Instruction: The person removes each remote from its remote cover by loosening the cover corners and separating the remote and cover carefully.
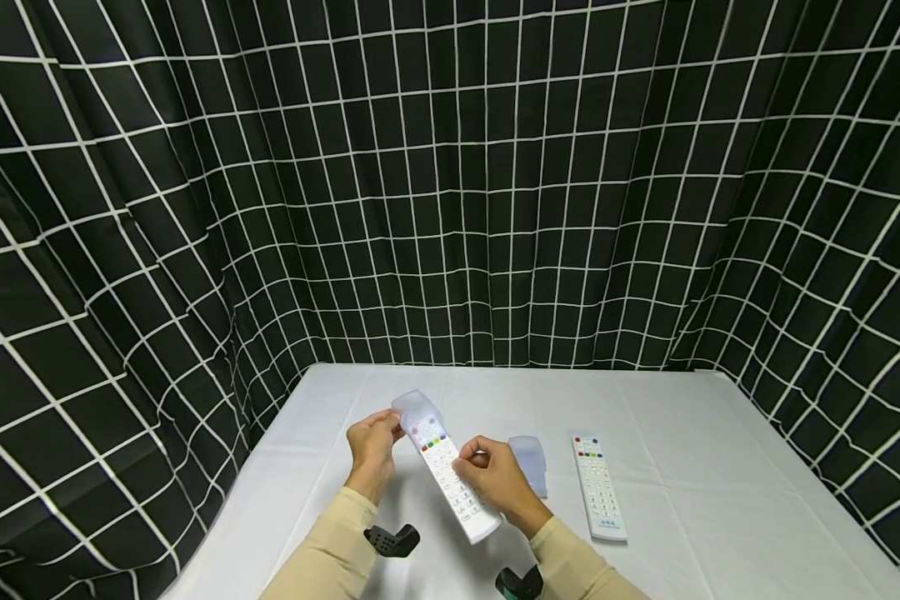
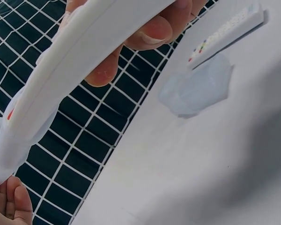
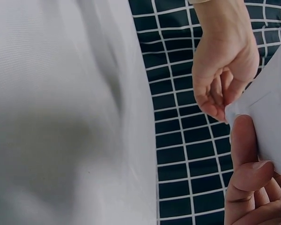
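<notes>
A white remote control (image 1: 448,475) with coloured buttons is held up at a slant over the table. Its far end sits inside a translucent bluish sleeve (image 1: 417,407), which covers only that end. My left hand (image 1: 370,448) pinches the sleeve's edge with thumb and fingers, as the left wrist view also shows at the sleeve's tip (image 2: 9,159). On the remote's other side, my right hand (image 1: 501,479) grips its body near the middle, thumb on the button face. In the right wrist view, a pale surface (image 3: 271,117) lies between both hands; whether sleeve or remote is unclear.
To the right on the white-covered table (image 1: 690,467) lies a second white remote (image 1: 598,492), buttons up. Another translucent sleeve (image 1: 528,465) lies flat between it and my right hand. A black curtain with a white grid (image 1: 495,208) surrounds the table's back and sides.
</notes>
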A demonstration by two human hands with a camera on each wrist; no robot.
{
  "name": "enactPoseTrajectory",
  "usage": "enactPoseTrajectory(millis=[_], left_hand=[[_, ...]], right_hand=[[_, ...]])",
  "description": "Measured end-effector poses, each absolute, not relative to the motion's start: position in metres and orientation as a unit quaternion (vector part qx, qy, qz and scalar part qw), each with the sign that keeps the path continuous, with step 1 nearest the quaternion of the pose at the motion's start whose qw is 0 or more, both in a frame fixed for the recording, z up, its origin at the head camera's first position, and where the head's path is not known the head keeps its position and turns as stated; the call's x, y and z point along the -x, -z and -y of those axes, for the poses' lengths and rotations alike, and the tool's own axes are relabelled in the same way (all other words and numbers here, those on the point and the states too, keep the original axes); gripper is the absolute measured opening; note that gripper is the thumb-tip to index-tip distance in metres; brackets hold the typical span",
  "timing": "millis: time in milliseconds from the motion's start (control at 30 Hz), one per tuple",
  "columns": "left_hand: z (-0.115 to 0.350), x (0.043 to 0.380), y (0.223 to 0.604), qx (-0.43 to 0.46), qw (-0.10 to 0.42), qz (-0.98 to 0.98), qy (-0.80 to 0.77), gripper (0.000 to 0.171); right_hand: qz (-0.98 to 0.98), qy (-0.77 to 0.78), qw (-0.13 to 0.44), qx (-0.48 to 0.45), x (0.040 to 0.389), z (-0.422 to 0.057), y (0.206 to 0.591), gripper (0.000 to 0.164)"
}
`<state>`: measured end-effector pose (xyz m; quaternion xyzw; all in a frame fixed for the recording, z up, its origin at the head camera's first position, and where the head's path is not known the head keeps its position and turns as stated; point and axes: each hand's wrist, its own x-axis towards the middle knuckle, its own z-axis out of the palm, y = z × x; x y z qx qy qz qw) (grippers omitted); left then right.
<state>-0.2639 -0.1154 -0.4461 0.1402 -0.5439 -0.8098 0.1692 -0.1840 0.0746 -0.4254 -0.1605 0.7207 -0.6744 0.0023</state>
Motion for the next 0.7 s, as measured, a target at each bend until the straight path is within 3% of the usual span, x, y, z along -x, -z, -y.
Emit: enactPoseTrajectory(millis=[700], left_hand=[[0.1186,0.2643,0.4454,-0.147,0.173,0.547,0.806,0.020]], right_hand=[[-0.724,0.670,0.000,0.165,0.1810,-0.0747,0.4253,0.007]])
